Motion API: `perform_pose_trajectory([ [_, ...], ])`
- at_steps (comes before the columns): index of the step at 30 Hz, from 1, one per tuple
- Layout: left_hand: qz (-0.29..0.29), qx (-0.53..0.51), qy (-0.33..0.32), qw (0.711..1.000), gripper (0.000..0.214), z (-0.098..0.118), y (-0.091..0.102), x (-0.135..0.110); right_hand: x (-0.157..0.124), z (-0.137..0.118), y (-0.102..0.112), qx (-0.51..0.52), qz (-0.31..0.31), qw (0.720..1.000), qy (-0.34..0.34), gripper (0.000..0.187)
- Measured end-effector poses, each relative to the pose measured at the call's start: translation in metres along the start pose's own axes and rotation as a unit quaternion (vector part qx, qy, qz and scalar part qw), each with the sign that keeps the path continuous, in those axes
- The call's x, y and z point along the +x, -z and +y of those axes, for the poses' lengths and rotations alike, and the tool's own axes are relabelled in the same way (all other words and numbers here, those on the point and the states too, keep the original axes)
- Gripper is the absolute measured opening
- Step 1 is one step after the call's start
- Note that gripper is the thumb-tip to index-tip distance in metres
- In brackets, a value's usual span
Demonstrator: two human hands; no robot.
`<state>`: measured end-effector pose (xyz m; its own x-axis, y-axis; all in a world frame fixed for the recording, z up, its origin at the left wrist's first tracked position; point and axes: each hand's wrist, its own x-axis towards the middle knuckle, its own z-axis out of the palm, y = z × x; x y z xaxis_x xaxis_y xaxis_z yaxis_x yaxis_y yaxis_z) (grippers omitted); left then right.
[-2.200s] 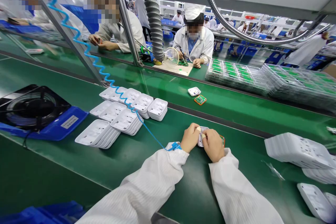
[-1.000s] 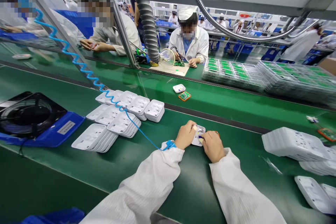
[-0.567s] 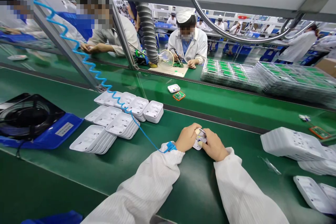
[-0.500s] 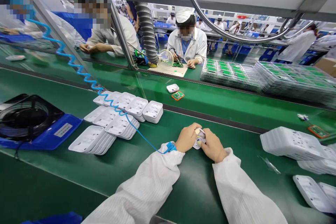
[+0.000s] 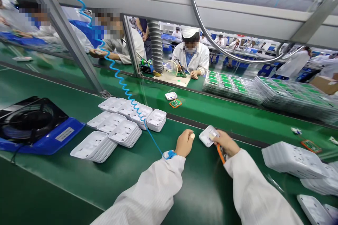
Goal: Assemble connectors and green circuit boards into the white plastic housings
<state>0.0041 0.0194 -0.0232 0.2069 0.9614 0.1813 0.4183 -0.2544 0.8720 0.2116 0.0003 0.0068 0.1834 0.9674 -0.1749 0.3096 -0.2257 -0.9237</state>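
Note:
My right hand (image 5: 226, 143) grips a white plastic housing (image 5: 206, 136) by its right side, inner face up. An orange-edged circuit board (image 5: 221, 153) hangs below the same hand, partly hidden by it. Apart from the housing, on its left, my left hand (image 5: 184, 143) is closed with its fingers curled and nothing visible in them. A pale cover sits on one of its fingertips, and a blue wrist strap (image 5: 170, 154) with a coiled cord (image 5: 124, 84) is round that wrist.
Stacks of white housings (image 5: 124, 132) stand left, more stacks (image 5: 293, 160) right. A black fan (image 5: 35, 121) lies far left. Beyond a dark rail, another housing (image 5: 171, 96) and orange-edged board (image 5: 175, 103) lie on the green belt. A co-worker (image 5: 191, 54) sits opposite, beside trays of boards (image 5: 232, 82).
My hands have parted. The right has moved right with the housing, and the orange-edged board now shows beneath it. My left hand has come off the housing. The view has tilted up.

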Motion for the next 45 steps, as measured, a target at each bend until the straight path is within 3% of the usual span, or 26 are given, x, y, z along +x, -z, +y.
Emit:
perform_pose_trajectory([
  [3,-0.009,0.011,-0.008,1.000,0.019,-0.001,0.000,0.001,0.027,-0.015,0.040,0.005,0.160,0.987,0.026,0.037],
  [5,-0.011,0.015,-0.007,1.000,0.020,0.001,0.000,0.001,0.032,-0.016,0.050,-0.022,0.257,0.964,0.068,0.046],
  [6,-0.011,0.017,-0.007,1.000,0.020,0.001,-0.001,0.000,0.031,-0.013,0.047,-0.043,0.266,0.959,0.091,0.048],
  [7,-0.012,0.021,-0.007,1.000,0.019,0.002,-0.001,0.000,0.026,-0.008,0.038,-0.067,0.243,0.961,0.111,0.046],
  [10,-0.016,0.039,-0.016,0.999,0.019,0.004,-0.002,-0.003,0.004,0.013,-0.009,-0.151,0.096,0.970,0.163,0.027],
  [13,-0.025,0.056,-0.041,0.997,0.019,0.008,-0.004,-0.009,-0.017,0.024,-0.055,-0.252,0.081,0.930,0.256,0.017],
  [16,-0.033,0.065,-0.081,0.994,0.020,0.012,-0.008,-0.016,-0.026,0.022,-0.074,-0.285,0.068,0.913,0.284,0.019],
  [25,-0.078,0.115,-0.124,0.983,0.018,0.011,-0.012,-0.017,-0.028,0.025,-0.068,-0.265,0.072,0.918,0.287,0.037],
  [31,-0.087,0.144,-0.126,0.978,0.015,0.012,-0.013,-0.017,-0.027,0.025,-0.067,-0.277,0.048,0.912,0.299,0.022],
  [45,-0.084,0.145,-0.133,0.977,0.014,0.011,-0.013,-0.017,-0.027,0.026,-0.067,-0.277,0.052,0.910,0.303,0.019],
])
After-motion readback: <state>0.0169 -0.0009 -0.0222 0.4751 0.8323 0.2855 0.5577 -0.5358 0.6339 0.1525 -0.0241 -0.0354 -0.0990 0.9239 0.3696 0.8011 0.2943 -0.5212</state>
